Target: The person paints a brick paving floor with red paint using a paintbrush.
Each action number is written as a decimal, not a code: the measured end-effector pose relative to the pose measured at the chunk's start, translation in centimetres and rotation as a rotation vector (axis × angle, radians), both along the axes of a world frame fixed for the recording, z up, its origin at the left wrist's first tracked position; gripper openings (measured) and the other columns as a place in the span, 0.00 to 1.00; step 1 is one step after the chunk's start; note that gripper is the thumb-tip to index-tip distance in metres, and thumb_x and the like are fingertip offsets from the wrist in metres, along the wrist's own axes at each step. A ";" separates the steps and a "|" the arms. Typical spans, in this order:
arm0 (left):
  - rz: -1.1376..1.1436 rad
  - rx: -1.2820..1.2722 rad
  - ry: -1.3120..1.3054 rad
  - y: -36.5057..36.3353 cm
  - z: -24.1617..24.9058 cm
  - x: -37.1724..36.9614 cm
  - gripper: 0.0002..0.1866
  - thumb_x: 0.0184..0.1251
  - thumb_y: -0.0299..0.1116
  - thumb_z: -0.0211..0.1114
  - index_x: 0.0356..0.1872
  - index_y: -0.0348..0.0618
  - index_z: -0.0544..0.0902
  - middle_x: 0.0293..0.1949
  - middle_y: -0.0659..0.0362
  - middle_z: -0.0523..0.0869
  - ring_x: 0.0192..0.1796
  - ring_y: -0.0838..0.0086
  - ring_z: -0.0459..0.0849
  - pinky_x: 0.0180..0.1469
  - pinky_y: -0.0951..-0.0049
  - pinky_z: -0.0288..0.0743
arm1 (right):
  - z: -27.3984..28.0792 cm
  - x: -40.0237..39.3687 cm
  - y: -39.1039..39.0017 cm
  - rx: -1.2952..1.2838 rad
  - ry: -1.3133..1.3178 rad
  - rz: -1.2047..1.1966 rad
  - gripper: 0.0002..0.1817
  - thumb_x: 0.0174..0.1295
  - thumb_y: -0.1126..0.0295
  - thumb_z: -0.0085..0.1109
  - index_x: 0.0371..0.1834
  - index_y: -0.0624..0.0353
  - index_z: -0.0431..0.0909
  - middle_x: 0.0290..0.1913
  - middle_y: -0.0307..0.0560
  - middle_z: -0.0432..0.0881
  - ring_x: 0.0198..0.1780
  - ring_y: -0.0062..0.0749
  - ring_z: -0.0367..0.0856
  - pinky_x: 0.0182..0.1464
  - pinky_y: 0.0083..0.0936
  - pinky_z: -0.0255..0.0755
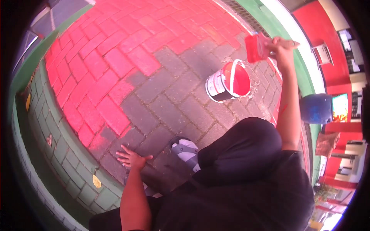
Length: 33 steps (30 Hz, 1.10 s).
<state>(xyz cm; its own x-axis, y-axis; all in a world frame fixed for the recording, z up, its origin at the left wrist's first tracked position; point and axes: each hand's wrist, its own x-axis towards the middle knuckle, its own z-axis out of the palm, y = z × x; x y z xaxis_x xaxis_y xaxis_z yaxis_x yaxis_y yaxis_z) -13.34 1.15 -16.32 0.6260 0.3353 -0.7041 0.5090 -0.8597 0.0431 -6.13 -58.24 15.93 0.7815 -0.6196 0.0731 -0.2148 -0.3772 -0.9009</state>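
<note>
My right hand [280, 50] is raised at the upper right and grips a wide paintbrush [256, 47], its bristles coated in red paint. Below and left of the brush stands a paint bucket [218, 85], open at the top, with red paint inside and its white handle across the mouth. My left hand [133, 158] is low on the left with fingers spread, over bare grey paving [169, 111] near the edge of the painted part. Bright red-pink paint [108, 65] covers the bricks farther out and to the left.
My sandalled foot [185, 151] rests on the grey bricks beside my bent knee. A green-grey brick border [58, 142] curves along the left, with a yellow leaf [96, 181] on it. A blue barrel [317, 109] stands at the right, near red walls.
</note>
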 end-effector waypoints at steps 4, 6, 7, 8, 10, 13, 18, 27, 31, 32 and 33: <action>-0.028 0.007 0.006 0.5 -1.2 -0.2 0.93 0.25 0.52 0.93 0.79 0.60 0.17 0.77 0.37 0.12 0.81 0.37 0.18 0.80 0.34 0.34 | -4.7 -6.8 -1.8 0.043 0.117 -0.188 0.16 0.51 0.79 0.71 0.29 0.51 0.69 0.33 0.35 0.81 0.35 0.26 0.84 0.30 0.28 0.81; -0.036 0.028 0.028 0.2 -0.8 0.4 0.93 0.26 0.53 0.93 0.78 0.59 0.15 0.77 0.37 0.11 0.81 0.37 0.17 0.80 0.35 0.34 | -8.8 -7.3 -2.2 0.107 0.129 -0.176 0.15 0.50 0.81 0.69 0.28 0.52 0.70 0.33 0.36 0.82 0.35 0.27 0.84 0.29 0.27 0.80; -0.029 0.033 0.066 -0.1 -0.5 0.5 0.93 0.27 0.53 0.92 0.77 0.58 0.14 0.76 0.37 0.10 0.81 0.37 0.17 0.80 0.35 0.33 | -11.2 -6.9 -2.3 0.126 0.116 -0.173 0.13 0.49 0.81 0.67 0.27 0.53 0.71 0.33 0.37 0.83 0.33 0.26 0.83 0.27 0.27 0.79; -0.018 0.038 0.104 -0.3 -0.2 0.7 0.93 0.28 0.54 0.92 0.77 0.57 0.14 0.76 0.38 0.09 0.81 0.37 0.17 0.80 0.35 0.33 | -13.8 -6.6 -2.7 0.143 0.112 -0.165 0.13 0.49 0.81 0.67 0.27 0.53 0.71 0.33 0.37 0.83 0.33 0.26 0.83 0.27 0.27 0.79; -0.003 0.060 0.113 -0.5 -0.2 0.9 0.93 0.28 0.55 0.92 0.76 0.56 0.12 0.75 0.37 0.07 0.80 0.37 0.16 0.80 0.34 0.32 | -16.9 -4.9 -2.0 -0.066 0.252 -0.137 0.11 0.48 0.80 0.67 0.27 0.55 0.73 0.31 0.38 0.82 0.30 0.24 0.81 0.27 0.26 0.77; -0.008 0.051 0.172 -0.5 0.1 1.3 0.94 0.27 0.57 0.92 0.75 0.55 0.10 0.74 0.37 0.06 0.79 0.36 0.14 0.80 0.35 0.31 | -20.3 -4.2 -1.1 -0.106 0.276 -0.094 0.09 0.47 0.79 0.67 0.26 0.57 0.74 0.26 0.36 0.80 0.26 0.22 0.79 0.28 0.25 0.74; -0.002 0.044 0.175 -0.6 -0.3 1.3 0.95 0.27 0.57 0.91 0.74 0.55 0.10 0.74 0.37 0.06 0.79 0.36 0.13 0.80 0.35 0.31 | -21.8 -4.1 -2.0 -0.103 0.365 -0.063 0.07 0.46 0.75 0.70 0.25 0.56 0.79 0.27 0.38 0.82 0.31 0.26 0.83 0.36 0.30 0.77; -0.013 0.042 0.172 0.2 -1.5 1.2 0.94 0.28 0.56 0.91 0.74 0.56 0.09 0.74 0.37 0.06 0.79 0.36 0.13 0.79 0.34 0.32 | -13.9 -8.9 -4.6 0.211 0.299 -0.100 0.14 0.50 0.77 0.70 0.30 0.52 0.71 0.34 0.35 0.80 0.35 0.25 0.82 0.33 0.28 0.80; 0.036 0.061 0.220 -1.0 0.0 2.3 0.94 0.27 0.58 0.91 0.75 0.56 0.10 0.74 0.37 0.07 0.79 0.36 0.13 0.79 0.33 0.32 | -16.4 -12.3 -9.3 0.650 -0.016 -0.210 0.12 0.59 0.78 0.67 0.33 0.54 0.71 0.40 0.41 0.85 0.41 0.32 0.86 0.43 0.31 0.83; 0.043 0.050 0.216 -1.0 0.0 2.2 0.94 0.27 0.58 0.91 0.75 0.56 0.10 0.74 0.37 0.07 0.79 0.36 0.13 0.79 0.33 0.32 | -16.5 -12.8 -9.7 0.640 -0.019 -0.200 0.12 0.59 0.78 0.67 0.33 0.54 0.71 0.40 0.41 0.85 0.41 0.32 0.86 0.43 0.31 0.83; 0.048 0.020 0.182 -0.7 0.0 1.9 0.94 0.27 0.58 0.91 0.75 0.56 0.11 0.74 0.37 0.07 0.79 0.37 0.13 0.79 0.33 0.31 | -16.4 -13.5 -9.4 0.752 -0.182 -0.239 0.10 0.61 0.78 0.66 0.36 0.55 0.72 0.42 0.43 0.85 0.45 0.34 0.87 0.49 0.32 0.82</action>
